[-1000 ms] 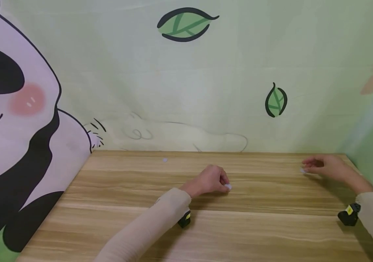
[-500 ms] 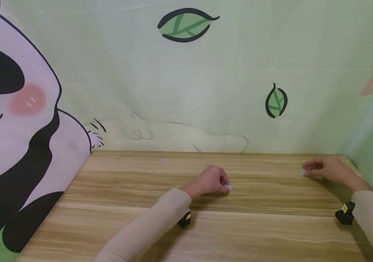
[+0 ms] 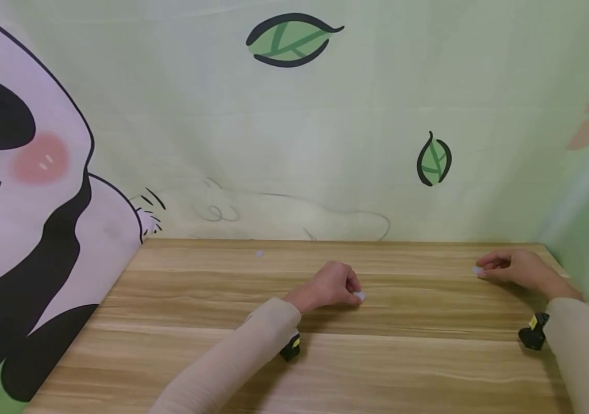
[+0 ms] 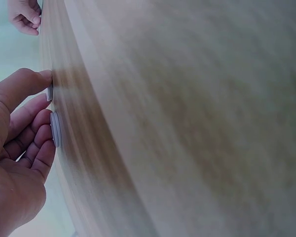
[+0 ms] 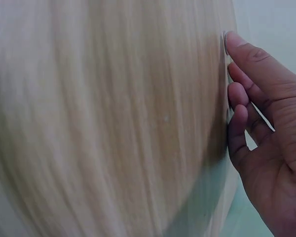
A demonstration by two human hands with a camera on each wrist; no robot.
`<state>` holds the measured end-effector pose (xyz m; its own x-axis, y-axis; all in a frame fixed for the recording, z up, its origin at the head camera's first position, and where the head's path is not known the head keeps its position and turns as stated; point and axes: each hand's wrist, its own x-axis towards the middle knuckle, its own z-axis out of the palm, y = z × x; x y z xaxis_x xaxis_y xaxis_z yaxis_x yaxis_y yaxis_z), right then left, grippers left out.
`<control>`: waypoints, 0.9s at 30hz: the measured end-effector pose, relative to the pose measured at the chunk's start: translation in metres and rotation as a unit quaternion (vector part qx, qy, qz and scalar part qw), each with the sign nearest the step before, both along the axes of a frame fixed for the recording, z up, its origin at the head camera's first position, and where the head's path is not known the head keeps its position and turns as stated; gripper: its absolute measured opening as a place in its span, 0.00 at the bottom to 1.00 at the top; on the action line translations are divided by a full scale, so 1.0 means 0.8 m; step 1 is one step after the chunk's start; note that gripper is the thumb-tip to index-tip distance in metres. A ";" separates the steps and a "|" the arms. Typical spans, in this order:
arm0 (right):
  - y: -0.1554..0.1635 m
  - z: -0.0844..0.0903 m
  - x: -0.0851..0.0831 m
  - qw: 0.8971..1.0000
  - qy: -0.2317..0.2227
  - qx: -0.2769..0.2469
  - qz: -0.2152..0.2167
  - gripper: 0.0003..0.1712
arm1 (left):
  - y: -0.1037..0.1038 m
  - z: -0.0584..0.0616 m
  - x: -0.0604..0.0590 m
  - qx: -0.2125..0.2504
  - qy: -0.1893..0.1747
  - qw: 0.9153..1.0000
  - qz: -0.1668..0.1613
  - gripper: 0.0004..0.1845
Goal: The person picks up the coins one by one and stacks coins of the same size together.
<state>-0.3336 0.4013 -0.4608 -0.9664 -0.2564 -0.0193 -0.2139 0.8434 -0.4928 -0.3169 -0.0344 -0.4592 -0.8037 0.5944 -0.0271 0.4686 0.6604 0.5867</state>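
Note:
My left hand (image 3: pixel 325 286) pinches a small white disc (image 3: pixel 359 296) low over the middle of the table. In the left wrist view, one disc (image 4: pixel 49 93) sits at the thumb tip, and a short stack of similar discs (image 4: pixel 56 129) stands by the curled other fingers. Toward the table's far right, my right hand (image 3: pixel 524 270) has another white disc (image 3: pixel 477 270) at its thumb and index fingertips. In the right wrist view only the thin edge of that disc (image 5: pixel 225 42) shows, flat against the table at the thumb. The index fingertip's contact is partly hidden.
A third small white disc (image 3: pixel 260 253) lies near the back edge of the wooden table (image 3: pixel 180 345). Behind the table hangs a pale green backdrop (image 3: pixel 377 115) with a printed panda (image 3: pixel 61 224) on the left and leaves.
My right forearm and wrist have shifted left and turned slightly, while the disc at the right fingertips stays nearly in place. The left hand has not visibly moved.

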 end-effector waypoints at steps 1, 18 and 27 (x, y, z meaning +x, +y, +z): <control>0.000 -0.001 0.001 1.000 0.002 0.001 -0.001 0.24 | 0.000 0.000 0.000 0.000 -0.001 1.000 0.001 0.07; -0.009 -0.004 0.000 0.999 0.027 0.018 -0.028 0.20 | 0.000 -0.004 -0.002 -0.007 0.007 1.000 0.003 0.07; -0.009 -0.005 0.000 0.999 0.038 0.017 -0.028 0.19 | 0.000 -0.004 -0.001 0.000 0.005 1.000 0.002 0.07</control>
<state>-0.3333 0.3939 -0.4646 -0.9782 -0.2023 0.0467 -0.2016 0.8714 -0.4473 -0.3180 -0.0345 -0.4624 -0.8068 0.5905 -0.0193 0.4714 0.6632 0.5813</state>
